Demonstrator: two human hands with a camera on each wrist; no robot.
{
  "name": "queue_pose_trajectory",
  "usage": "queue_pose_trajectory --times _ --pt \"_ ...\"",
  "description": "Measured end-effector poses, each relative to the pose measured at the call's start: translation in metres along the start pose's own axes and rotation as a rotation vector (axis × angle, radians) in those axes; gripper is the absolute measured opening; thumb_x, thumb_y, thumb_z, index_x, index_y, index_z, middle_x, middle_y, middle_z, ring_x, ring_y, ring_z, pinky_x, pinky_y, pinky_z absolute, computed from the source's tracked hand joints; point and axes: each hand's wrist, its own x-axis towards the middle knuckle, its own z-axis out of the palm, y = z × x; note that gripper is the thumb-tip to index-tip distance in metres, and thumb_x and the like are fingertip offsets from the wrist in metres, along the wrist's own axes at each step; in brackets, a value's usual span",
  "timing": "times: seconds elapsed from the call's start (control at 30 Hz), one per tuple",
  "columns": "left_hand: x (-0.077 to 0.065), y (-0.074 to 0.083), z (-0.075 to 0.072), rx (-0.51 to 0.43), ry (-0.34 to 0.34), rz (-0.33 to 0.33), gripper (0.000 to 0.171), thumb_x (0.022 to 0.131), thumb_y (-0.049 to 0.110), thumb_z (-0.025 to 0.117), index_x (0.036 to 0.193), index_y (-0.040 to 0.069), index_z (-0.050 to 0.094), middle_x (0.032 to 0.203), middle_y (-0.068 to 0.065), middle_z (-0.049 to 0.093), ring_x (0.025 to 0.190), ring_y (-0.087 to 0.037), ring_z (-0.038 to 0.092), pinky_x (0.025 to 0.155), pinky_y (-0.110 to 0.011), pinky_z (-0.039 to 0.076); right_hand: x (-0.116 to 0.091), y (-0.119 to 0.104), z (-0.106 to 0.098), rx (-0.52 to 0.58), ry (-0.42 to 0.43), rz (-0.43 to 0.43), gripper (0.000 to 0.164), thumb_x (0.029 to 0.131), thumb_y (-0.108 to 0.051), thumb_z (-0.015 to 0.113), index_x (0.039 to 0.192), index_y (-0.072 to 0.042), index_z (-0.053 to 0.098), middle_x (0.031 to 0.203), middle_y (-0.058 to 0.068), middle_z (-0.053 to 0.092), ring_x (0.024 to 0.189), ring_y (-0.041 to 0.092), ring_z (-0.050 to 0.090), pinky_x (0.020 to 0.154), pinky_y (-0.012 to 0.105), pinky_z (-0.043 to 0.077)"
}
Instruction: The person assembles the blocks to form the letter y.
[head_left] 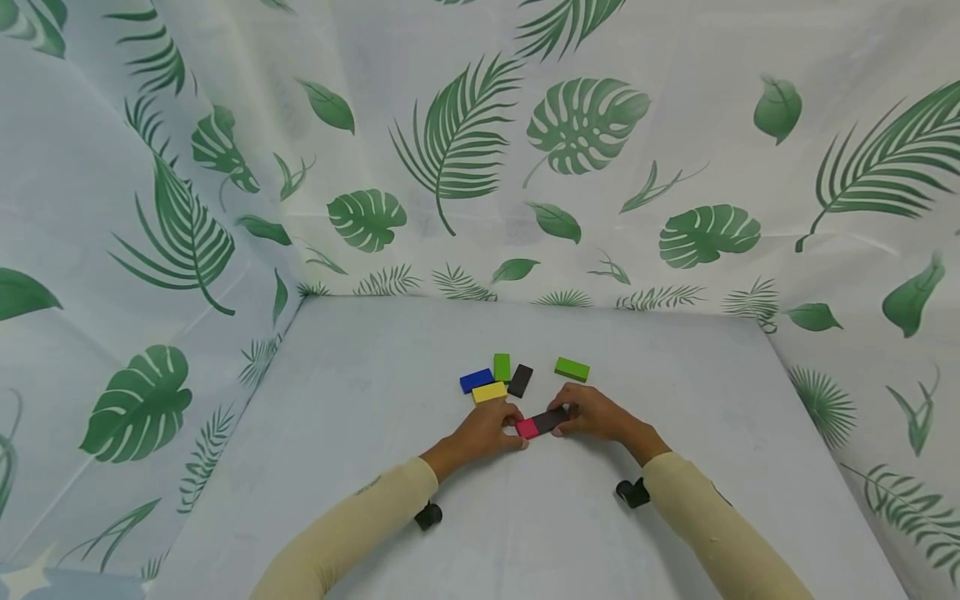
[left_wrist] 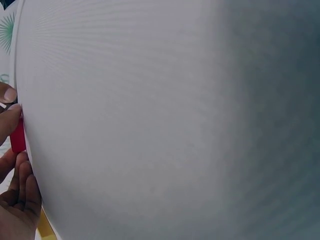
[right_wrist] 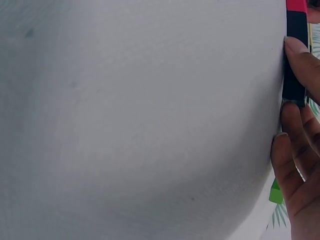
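A red block [head_left: 527,427] and a black block [head_left: 551,419] lie end to end on the table, in line with each other. My left hand [head_left: 483,429] pinches the red block at its outer end between thumb and fingers. With thumb and fingers my right hand [head_left: 597,414] holds the far end of the black block. In the right wrist view the black block [right_wrist: 296,75] meets the red block [right_wrist: 296,5] at its end. Only part of the red block [left_wrist: 18,136] shows in the left wrist view, between fingertips.
Beyond the hands lie a yellow block [head_left: 490,393], a blue block [head_left: 477,381], a green block [head_left: 502,367] and a second black block [head_left: 521,381]. Another green block [head_left: 572,369] sits apart to the right. Leaf-printed curtains [head_left: 480,167] surround the white table [head_left: 517,525].
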Motion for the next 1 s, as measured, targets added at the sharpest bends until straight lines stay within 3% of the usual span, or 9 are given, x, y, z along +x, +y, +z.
queue_pose_trajectory --times 0.57,1.0 --pt "-0.0024 0.0028 -0.001 -0.027 0.007 -0.014 0.035 0.082 0.032 0.084 0.11 0.013 0.073 0.09 0.008 0.06 0.083 -0.004 0.051 0.076 -0.019 0.046 0.0009 -0.0016 -0.0012 -0.007 -0.017 0.007 0.036 0.08 -0.024 0.086 0.112 -0.014 0.072 0.1 -0.002 0.061 0.084 0.012 0.053 0.073 0.024 0.047" --pt "-0.0013 0.0017 0.0008 -0.016 0.002 -0.021 0.036 0.082 0.033 0.084 0.11 0.014 0.072 0.09 0.009 0.059 0.083 -0.003 0.051 0.076 -0.018 0.046 -0.0046 0.003 -0.0031 0.056 0.007 0.052 0.053 0.078 -0.027 0.087 0.125 -0.012 0.067 0.111 0.001 0.064 0.087 0.014 0.056 0.075 0.024 0.049"
